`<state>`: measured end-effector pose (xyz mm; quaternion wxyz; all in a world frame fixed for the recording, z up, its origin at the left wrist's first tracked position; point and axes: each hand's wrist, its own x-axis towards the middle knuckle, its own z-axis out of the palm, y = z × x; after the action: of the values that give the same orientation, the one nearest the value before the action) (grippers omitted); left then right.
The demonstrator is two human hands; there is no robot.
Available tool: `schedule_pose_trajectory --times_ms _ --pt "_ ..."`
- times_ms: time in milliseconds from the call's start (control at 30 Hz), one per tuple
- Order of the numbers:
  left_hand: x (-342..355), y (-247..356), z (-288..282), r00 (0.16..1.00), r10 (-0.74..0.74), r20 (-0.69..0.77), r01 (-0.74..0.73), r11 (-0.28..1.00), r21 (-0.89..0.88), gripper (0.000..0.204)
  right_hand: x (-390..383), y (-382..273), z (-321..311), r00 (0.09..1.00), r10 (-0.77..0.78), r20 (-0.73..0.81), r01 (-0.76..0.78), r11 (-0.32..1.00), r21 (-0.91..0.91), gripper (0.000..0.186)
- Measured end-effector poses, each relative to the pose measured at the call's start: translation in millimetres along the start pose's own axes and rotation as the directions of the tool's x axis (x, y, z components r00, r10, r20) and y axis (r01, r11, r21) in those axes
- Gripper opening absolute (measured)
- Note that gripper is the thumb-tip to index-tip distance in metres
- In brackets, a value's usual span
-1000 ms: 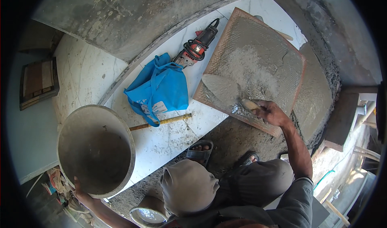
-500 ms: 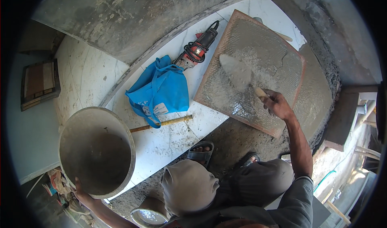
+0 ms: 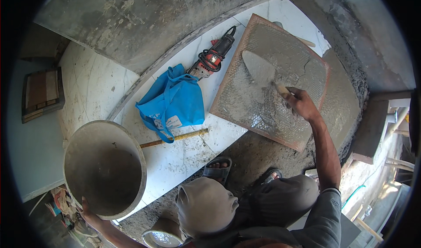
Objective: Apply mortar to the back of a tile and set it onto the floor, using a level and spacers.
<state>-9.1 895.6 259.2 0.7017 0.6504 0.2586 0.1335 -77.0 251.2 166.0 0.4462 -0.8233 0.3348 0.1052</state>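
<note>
My right hand is closed round the wooden handle of a pointed trowel. The blade lies flat on a coat of wet grey cement mortar, which covers the back of a tile with reddish-brown edges. Pale, half-dry patches and shiny wet spots show in the mortar. Down at the left, my left hand grips the near rim of a large round grey basin, thumb on the inside and fingers hidden beneath. The basin is tilted, and its inner wall is smeared with cement.
A blue cloth bag and a red-and-black angle grinder with its cord wound round it lie on white tiles. A yellow measuring stick lies by the bag. Near my feet stands a bucket. Wet mortar covers the floor at right.
The trowel has slid slightly over the mortar, its tip a little further up. The pale powdery patch around it is now darker and smoother. My left hand stays on the basin.
</note>
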Motion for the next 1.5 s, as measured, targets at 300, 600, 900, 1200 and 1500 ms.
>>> schedule_pose_trajectory --times_ms 300,600,900,1200,1500 --pt "-1 -1 -2 0.998 0.047 -0.047 -0.044 0.997 0.067 0.048 28 -18 -11 0.994 -0.023 -0.105 0.013 0.996 -0.09 0.046" --pt "7 -2 -12 0.999 -0.031 -0.009 0.032 0.999 0.034 0.051 51 -27 -26 0.978 -0.037 -0.207 0.029 0.999 -0.042 0.047" --pt "10 -7 -12 0.994 0.097 -0.053 -0.09 0.987 0.133 0.046 82 -30 -45 0.958 -0.076 -0.276 0.057 0.995 -0.077 0.054" --pt "16 -9 -19 0.994 0.109 -0.032 -0.104 0.987 0.122 0.046 83 -23 -57 0.953 -0.064 -0.297 0.042 0.996 -0.082 0.063" --pt "15 -6 -13 0.998 0.055 -0.041 -0.051 0.994 0.097 0.047 48 2 -50 0.961 -0.014 -0.278 0.006 0.999 -0.032 0.044"
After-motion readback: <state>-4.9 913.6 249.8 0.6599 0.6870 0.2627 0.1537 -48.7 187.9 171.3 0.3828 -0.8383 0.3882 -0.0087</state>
